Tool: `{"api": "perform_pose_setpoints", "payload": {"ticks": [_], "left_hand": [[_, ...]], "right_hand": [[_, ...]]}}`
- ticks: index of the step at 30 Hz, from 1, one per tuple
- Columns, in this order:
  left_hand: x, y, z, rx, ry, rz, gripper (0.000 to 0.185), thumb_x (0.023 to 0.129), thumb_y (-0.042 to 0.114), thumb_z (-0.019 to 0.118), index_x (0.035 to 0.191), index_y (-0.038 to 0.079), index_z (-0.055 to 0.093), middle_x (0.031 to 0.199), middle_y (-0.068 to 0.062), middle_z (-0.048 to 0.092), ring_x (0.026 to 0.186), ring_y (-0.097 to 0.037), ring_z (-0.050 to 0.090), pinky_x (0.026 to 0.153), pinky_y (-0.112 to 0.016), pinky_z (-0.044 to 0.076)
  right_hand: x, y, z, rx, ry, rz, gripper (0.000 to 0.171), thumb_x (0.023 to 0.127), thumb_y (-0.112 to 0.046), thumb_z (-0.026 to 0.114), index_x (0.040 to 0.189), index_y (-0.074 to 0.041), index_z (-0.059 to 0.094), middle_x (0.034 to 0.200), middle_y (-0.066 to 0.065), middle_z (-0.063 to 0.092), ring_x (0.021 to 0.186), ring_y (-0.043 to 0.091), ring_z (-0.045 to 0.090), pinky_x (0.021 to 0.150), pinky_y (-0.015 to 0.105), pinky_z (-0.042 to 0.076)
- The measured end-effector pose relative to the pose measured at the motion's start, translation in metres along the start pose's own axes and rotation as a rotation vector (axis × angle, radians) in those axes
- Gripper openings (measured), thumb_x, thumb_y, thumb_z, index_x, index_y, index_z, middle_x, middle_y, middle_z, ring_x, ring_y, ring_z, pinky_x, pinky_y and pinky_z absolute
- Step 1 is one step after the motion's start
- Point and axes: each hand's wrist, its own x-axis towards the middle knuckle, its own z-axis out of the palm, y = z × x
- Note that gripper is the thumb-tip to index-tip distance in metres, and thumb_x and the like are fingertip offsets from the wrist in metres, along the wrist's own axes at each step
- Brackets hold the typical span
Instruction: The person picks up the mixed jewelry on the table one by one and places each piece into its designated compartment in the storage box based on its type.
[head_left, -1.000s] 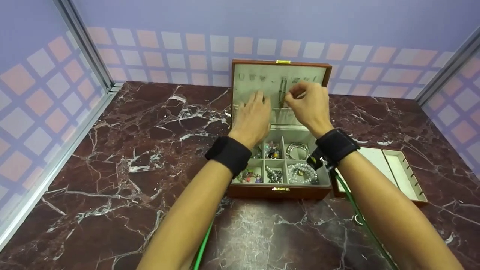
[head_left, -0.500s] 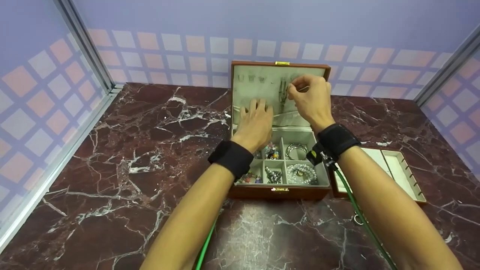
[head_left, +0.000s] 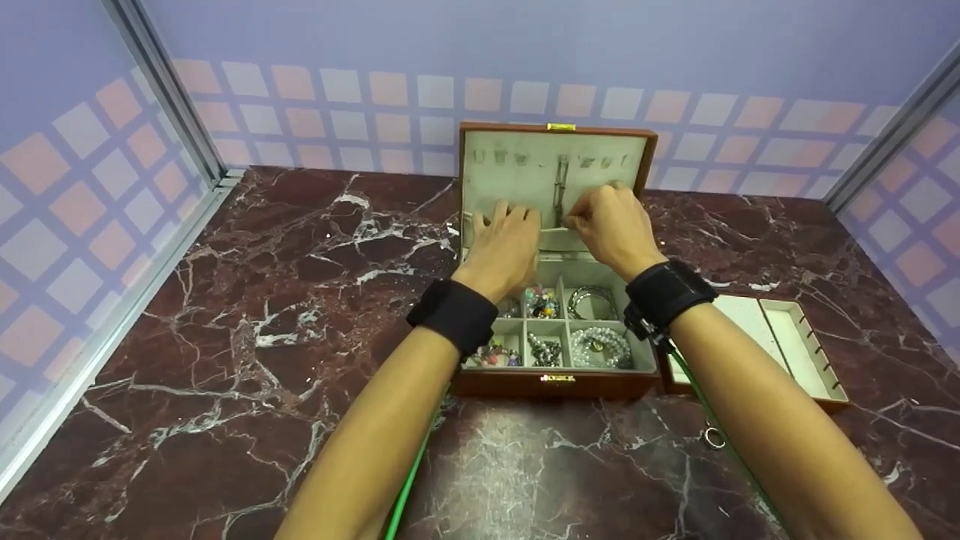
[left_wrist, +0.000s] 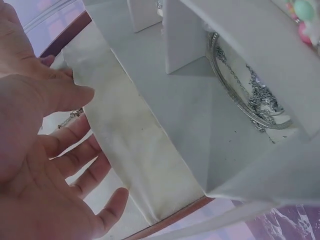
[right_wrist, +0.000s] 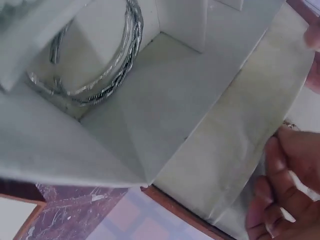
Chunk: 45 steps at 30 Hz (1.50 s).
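Wooden jewellery box (head_left: pixel 556 384), 1 chain (head_left: pixel 559 191), left hand (head_left: pixel 504 241) fingers spread, right hand (head_left: pixel 613 225) fingers pinching lid pocket (head_left: pixel 555 238)

From my head view, my left hand (head_left: pixel 506 244) and right hand (head_left: pixel 611 229) cover the pocket (left_wrist: pixel 135 145) along the lower edge of the jewellery box (head_left: pixel 551 386) lid, so I can't tell what their fingertips touch. The hooks (head_left: pixel 551 159) along the lid's top edge are too small to read. In the right wrist view my right hand is cut off by the picture's edge.
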Motion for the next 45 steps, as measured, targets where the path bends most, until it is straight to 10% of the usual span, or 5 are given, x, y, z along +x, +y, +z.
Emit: {"api": "perform_pose_setpoints", "payload": {"ticks": [16, 25, 34, 39, 45], "left_hand": [[-0.019, -0.007, -0.013, -0.119, 0.060, 0.037, 0.048, 0.093, 0.024, 0.056, 0.137, 0.012, 0.044, 0.144, -0.012, 0.044, 0.136, -0.026, 0.036, 0.114, -0.050, 0.034], [-0.045, -0.027, -0.008, -0.340, 0.216, -0.218, 0.017, 0.094, 0.013, 0.053, 0.111, 0.009, 0.051, 0.113, -0.009, 0.055, 0.101, -0.020, 0.053, 0.085, -0.032, 0.053], [-0.072, -0.039, 0.017, -0.492, -0.064, -0.425, 0.080, 0.093, 0.029, 0.059, 0.151, 0.000, 0.010, 0.130, -0.026, 0.055, 0.098, -0.036, 0.064, 0.084, -0.044, 0.057], [-0.081, -0.042, 0.025, -0.349, -0.028, -0.378, 0.032, 0.093, 0.026, 0.055, 0.112, -0.001, 0.058, 0.109, -0.022, 0.066, 0.096, -0.037, 0.066, 0.082, -0.048, 0.057], [-0.086, -0.044, 0.030, -0.362, 0.060, -0.334, 0.020, 0.092, 0.015, 0.051, 0.075, 0.006, 0.055, 0.080, -0.016, 0.066, 0.074, -0.032, 0.066, 0.067, -0.043, 0.057]], "right_hand": [[-0.030, 0.027, -0.036, 0.183, 0.058, 0.000, 0.015, 0.092, -0.016, 0.062, 0.098, -0.006, 0.072, 0.097, 0.013, 0.074, 0.074, 0.021, 0.066, 0.073, 0.034, 0.058], [-0.089, 0.088, -0.061, 0.150, 0.082, 0.065, 0.022, 0.094, -0.026, 0.061, 0.100, -0.008, 0.072, 0.092, 0.014, 0.073, 0.069, 0.014, 0.061, 0.061, 0.012, 0.047], [-0.149, 0.122, -0.056, 0.105, -0.160, 0.118, 0.031, 0.096, -0.031, 0.056, 0.110, -0.005, 0.065, 0.101, 0.019, 0.070, 0.084, 0.027, 0.067, 0.069, 0.037, 0.057], [-0.170, 0.142, -0.065, 0.058, -0.164, 0.151, 0.038, 0.095, -0.036, 0.058, 0.113, -0.003, 0.065, 0.104, 0.024, 0.069, 0.086, 0.036, 0.067, 0.069, 0.043, 0.054], [-0.188, 0.167, -0.066, 0.008, -0.091, 0.227, 0.034, 0.092, -0.031, 0.061, 0.109, -0.001, 0.066, 0.101, 0.027, 0.069, 0.087, 0.040, 0.065, 0.067, 0.041, 0.049]]}}
